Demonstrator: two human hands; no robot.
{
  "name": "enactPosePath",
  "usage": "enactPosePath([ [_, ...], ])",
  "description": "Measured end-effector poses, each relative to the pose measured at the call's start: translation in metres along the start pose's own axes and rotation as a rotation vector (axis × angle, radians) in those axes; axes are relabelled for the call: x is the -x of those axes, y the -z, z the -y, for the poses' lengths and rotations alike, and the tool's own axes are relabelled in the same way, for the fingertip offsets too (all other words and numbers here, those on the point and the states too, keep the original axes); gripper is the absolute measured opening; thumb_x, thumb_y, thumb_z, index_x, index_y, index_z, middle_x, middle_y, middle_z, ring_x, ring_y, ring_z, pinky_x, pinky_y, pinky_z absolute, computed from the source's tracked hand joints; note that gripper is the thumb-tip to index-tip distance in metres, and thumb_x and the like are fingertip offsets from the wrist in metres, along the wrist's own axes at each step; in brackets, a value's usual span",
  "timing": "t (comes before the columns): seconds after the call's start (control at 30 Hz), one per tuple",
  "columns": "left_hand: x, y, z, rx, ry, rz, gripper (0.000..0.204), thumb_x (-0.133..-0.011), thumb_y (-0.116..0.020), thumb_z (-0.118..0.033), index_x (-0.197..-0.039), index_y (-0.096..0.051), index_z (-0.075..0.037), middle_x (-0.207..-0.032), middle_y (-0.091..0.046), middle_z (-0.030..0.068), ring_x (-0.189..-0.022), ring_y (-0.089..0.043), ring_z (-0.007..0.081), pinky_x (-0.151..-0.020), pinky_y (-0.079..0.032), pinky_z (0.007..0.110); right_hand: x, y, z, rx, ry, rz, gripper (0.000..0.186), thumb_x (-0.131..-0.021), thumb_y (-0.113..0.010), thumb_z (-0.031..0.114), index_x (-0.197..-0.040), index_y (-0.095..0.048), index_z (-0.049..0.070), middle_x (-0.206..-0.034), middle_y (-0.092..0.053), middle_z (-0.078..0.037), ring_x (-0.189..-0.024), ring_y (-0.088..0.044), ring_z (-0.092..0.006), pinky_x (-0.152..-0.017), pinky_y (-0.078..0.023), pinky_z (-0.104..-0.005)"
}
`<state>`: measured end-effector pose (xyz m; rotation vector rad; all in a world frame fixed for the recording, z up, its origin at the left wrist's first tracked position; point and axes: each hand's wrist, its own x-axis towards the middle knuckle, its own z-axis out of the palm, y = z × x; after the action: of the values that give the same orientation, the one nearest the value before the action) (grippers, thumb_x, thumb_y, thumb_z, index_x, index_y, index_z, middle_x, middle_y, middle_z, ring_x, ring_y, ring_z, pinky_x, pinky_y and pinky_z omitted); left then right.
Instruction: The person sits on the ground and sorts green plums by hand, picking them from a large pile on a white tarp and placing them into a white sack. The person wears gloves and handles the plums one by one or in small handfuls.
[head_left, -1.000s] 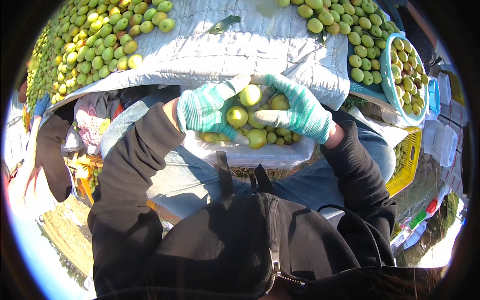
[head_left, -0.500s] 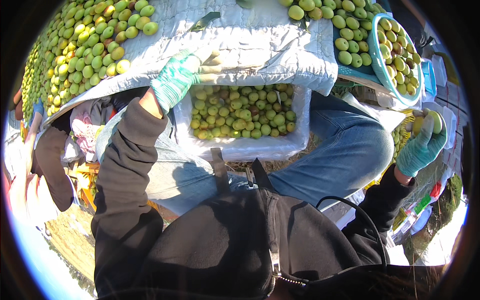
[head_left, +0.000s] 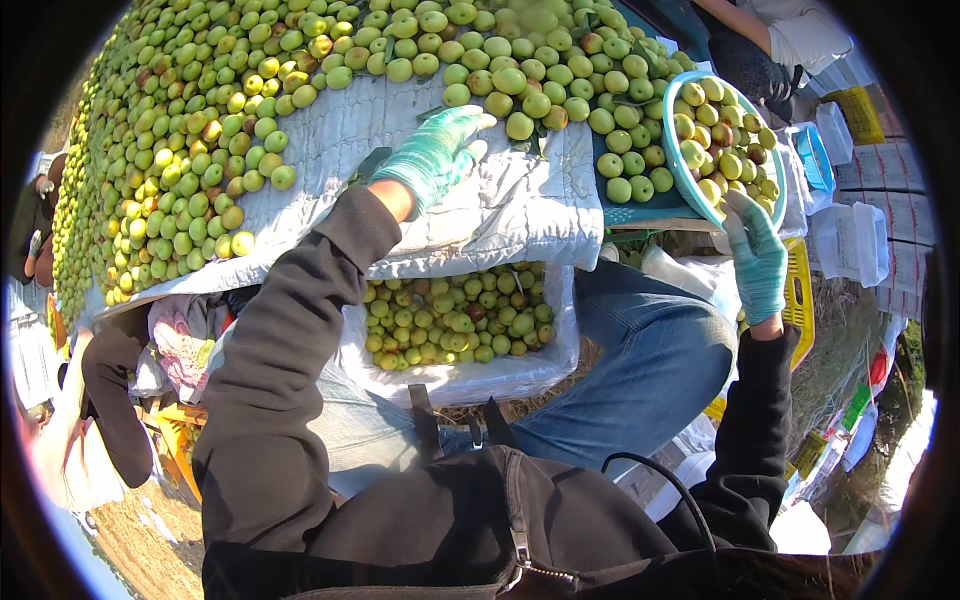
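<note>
Both my hands wear green gloves. My left hand [head_left: 435, 160] is over the pale quilted cloth [head_left: 335, 135], fingers stretched out to the right and nothing visible in them. Just beyond its fingertips is the near edge of a big heap of green jujubes [head_left: 480, 82]. At the right, my right hand [head_left: 757, 255] reaches up to the near rim of a round light-blue basket [head_left: 674, 150] full of jujubes. Its fingers lie extended at the rim, beside the fruit. No jujube clearly shows in its grasp.
Between my knees sits a plastic-lined box [head_left: 460, 378] holding many jujubes, partly under the cloth edge. A yellow crate [head_left: 798, 290] stands beyond my right knee. Another person's arm [head_left: 738, 22] shows at the far right, and others sit at the left edge.
My right hand has come from the far right, where it held jujubes, to the basket rim. My left hand has moved from the cloth's edge toward the heap. The view has shifted.
</note>
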<state>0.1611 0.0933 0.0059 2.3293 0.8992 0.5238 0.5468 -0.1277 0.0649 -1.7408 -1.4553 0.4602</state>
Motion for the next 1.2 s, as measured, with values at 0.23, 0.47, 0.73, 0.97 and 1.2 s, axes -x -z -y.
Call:
enactPosePath([
  [0.23, -0.082, -0.043, -0.022, -0.386, 0.375, 0.152, 0.051, -0.081, -0.067, -0.042, -0.125, -0.054, -0.02, -0.127, -0.045, 0.0171, -0.112, -0.055, 0.0372, -0.091, -0.049, 0.045, -0.138, -0.207, 0.065, 0.597, 0.284, 0.371, 0.04, -0.084, -0.057, 0.009, -0.123, -0.055, 0.016, -0.117, -0.056, -0.014, -0.104, -0.059, -0.0323, -0.086, -0.051, -0.038],
  [0.47, -0.042, -0.024, 0.0, -0.355, 0.149, 0.138, 0.03, -0.077, -0.065, -0.022, -0.103, -0.061, -0.008, -0.103, -0.058, 0.0193, -0.107, -0.054, 0.0325, -0.089, -0.047, 0.044, -0.119, -0.218, 0.067, 0.653, 0.055, 0.556, 0.053, -0.072, -0.069, 0.011, -0.122, -0.052, 0.017, -0.118, -0.049, -0.019, -0.102, -0.058, -0.0352, -0.082, -0.052, -0.041],
  [0.73, -0.106, -0.003, 0.014, -0.532, 0.432, 0.245, 0.048, -0.087, -0.061, -0.024, -0.133, -0.049, -0.023, -0.135, -0.045, 0.0129, -0.123, -0.047, 0.033, -0.097, -0.044, 0.044, -0.176, -0.241, 0.071, 0.536, 0.209, 0.315, 0.044, -0.08, -0.07, 0.022, -0.12, -0.057, 0.009, -0.107, -0.064, -0.016, -0.098, -0.062, -0.0311, -0.084, -0.05, -0.0385],
  [0.97, -0.124, -0.001, 0.017, -0.342, 0.55, 0.152, 0.048, -0.083, -0.061, -0.016, -0.129, -0.054, -0.024, -0.122, -0.056, 0.0187, -0.116, -0.054, 0.0326, -0.097, -0.046, 0.041, -0.184, -0.26, 0.072, 0.503, 0.079, 0.332, 0.056, -0.077, -0.072, 0.016, -0.129, -0.052, 0.012, -0.11, -0.064, -0.017, -0.101, -0.062, -0.031, -0.085, -0.051, -0.0367],
  [1.2, -0.035, 0.04, -0.001, 1.121, 0.427, 0.147, 0.047, -0.087, -0.056, -0.005, -0.132, -0.046, -0.014, -0.124, -0.052, 0.0062, -0.103, -0.059, 0.0195, -0.081, -0.058, 0.039, -0.122, -0.203, 0.098, -0.783, -0.23, 0.446, 0.049, -0.082, -0.073, 0.012, -0.126, -0.053, 0.006, -0.111, -0.061, -0.006, -0.097, -0.061, -0.011, -0.072, -0.056, -0.0245],
])
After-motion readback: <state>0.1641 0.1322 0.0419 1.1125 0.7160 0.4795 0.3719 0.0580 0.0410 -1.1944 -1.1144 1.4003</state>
